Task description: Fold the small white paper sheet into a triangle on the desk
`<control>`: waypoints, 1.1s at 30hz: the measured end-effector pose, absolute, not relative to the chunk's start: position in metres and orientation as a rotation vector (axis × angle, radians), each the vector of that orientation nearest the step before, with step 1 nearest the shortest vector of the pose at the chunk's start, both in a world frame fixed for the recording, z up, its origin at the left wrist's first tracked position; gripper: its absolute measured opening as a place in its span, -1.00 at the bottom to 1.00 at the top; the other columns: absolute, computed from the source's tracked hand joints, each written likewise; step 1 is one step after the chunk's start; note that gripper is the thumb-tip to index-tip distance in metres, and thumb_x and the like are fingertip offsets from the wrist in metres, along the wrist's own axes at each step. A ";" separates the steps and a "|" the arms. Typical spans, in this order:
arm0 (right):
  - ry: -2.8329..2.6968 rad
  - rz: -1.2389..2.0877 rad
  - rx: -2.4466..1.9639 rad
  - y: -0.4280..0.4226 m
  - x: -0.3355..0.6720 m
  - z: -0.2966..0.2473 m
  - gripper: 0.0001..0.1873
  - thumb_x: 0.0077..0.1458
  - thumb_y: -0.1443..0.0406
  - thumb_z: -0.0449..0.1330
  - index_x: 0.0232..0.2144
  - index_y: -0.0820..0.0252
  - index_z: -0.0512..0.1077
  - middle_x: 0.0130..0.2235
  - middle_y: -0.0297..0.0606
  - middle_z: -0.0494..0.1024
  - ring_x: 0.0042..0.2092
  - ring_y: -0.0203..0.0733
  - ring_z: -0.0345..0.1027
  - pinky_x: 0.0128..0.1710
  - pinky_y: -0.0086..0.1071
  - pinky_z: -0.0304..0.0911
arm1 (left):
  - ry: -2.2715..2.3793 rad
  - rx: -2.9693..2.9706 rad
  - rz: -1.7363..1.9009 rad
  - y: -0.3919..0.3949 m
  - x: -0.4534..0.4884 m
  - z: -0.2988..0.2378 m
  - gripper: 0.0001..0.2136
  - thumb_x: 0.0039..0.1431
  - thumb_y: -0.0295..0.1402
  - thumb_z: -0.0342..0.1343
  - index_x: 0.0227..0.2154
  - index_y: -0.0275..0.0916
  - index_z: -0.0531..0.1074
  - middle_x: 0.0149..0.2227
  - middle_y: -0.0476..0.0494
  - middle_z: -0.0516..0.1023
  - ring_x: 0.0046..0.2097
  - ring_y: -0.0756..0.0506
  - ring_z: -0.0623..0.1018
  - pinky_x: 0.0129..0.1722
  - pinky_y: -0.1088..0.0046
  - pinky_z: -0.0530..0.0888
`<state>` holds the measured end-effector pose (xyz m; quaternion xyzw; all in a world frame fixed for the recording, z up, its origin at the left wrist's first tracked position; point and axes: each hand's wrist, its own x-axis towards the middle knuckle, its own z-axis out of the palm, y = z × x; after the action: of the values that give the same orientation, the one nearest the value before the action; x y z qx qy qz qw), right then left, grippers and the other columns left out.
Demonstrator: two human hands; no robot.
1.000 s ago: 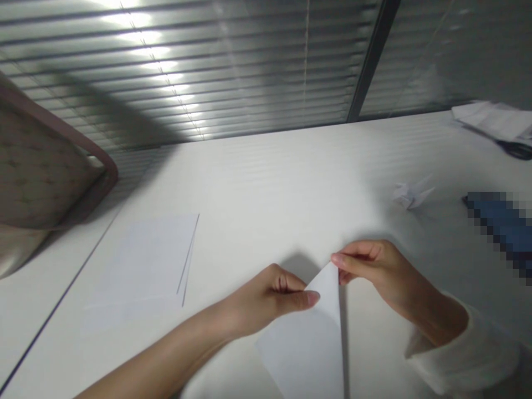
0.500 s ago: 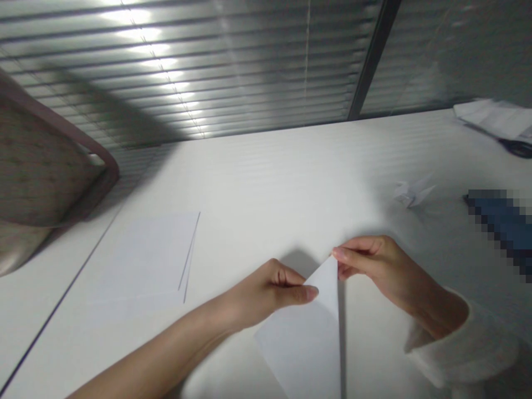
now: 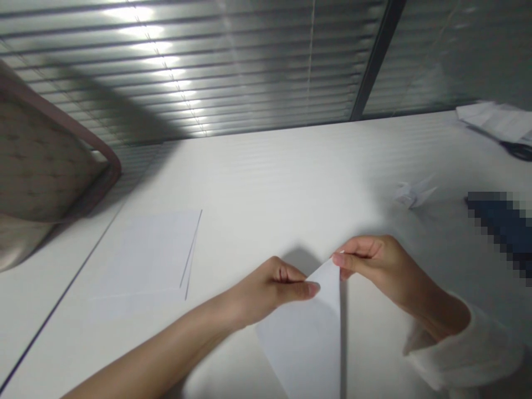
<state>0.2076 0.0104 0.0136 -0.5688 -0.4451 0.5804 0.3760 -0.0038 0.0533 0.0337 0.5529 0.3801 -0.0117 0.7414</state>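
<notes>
A folded sheet of white paper (image 3: 310, 338) is held above the white table (image 3: 266, 183), its pointed corner at the top and its lower end cut off by the frame. My left hand (image 3: 276, 291) pinches the upper left edge, thumb on top and fingers behind. At the tip, my right hand (image 3: 366, 255) grips the corner between thumb and fingers. To the left lies a small stack of white paper sheets (image 3: 145, 252). A folded paper crane (image 3: 411, 194) rests beyond my right hand.
Scissors with dark handles (image 3: 517, 149) lie by crumpled papers (image 3: 494, 119) at the far right. A pixelated dark blue object (image 3: 502, 227) is at the right edge. On the left stands a patterned bag (image 3: 41, 155). Window blinds (image 3: 249, 66) border the table's back.
Both hands keep their hold on the folded paper. The right thumb has shifted very slightly at the corner, and the view has moved a little.
</notes>
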 end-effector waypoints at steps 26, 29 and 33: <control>-1.253 1.534 -1.504 0.004 0.197 0.008 -0.78 -0.07 0.17 0.30 -0.59 0.20 0.45 -0.61 -0.35 0.50 -0.53 -0.29 0.38 -0.54 -0.46 0.23 | 0.771 1.271 0.049 0.052 -0.006 0.027 -0.59 0.18 -0.11 0.06 -0.66 -0.27 0.20 -0.61 0.10 0.04 -0.54 0.08 0.02 -0.57 0.47 -0.02; -1.245 1.604 -1.444 0.004 0.198 0.007 -0.81 -0.04 0.18 0.28 -0.51 0.20 0.50 -0.52 -0.32 0.56 -0.46 -0.28 0.41 -0.46 -0.45 0.28 | 0.804 1.265 0.044 0.052 -0.006 0.027 -0.59 0.17 -0.07 0.06 -0.63 -0.27 0.25 -0.60 0.09 0.09 -0.55 0.08 0.06 -0.58 0.47 -0.01; -1.208 1.668 -1.416 0.002 0.195 0.007 -0.83 -0.07 0.20 0.31 -0.50 0.20 0.50 -0.49 -0.32 0.57 -0.44 -0.25 0.44 -0.45 -0.44 0.30 | 0.803 1.298 0.070 0.052 -0.006 0.028 -0.55 0.15 -0.05 0.07 -0.67 -0.24 0.14 -0.61 0.10 0.00 -0.55 0.08 0.00 -0.57 0.46 -0.06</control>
<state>0.1948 0.0019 0.0074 -0.5375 -0.4587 0.6334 0.3154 -0.0058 0.0521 0.0277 0.5875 0.3635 0.0318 0.7223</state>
